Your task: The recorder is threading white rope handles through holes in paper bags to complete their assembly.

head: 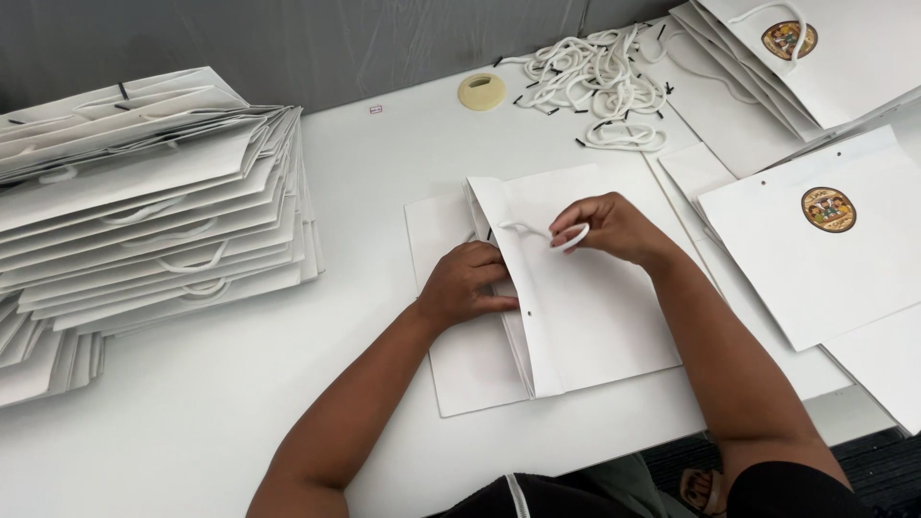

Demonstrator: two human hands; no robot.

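From the head camera: the right hand point(614, 228) pinches a white cord handle point(542, 233), fingers closed on its loop end. The cord runs leftward toward the top edge of the flat white paper bag point(595, 307) lying mid-table. The left hand point(465, 283) presses flat there, fingers together, nearer the punched hole point(530, 313).

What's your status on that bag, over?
Left hand flat on the open white paper bag, pinning it. Right hand pinching the white cord handle at the bag's top edge. Nothing blocking; loose cords lie behind.
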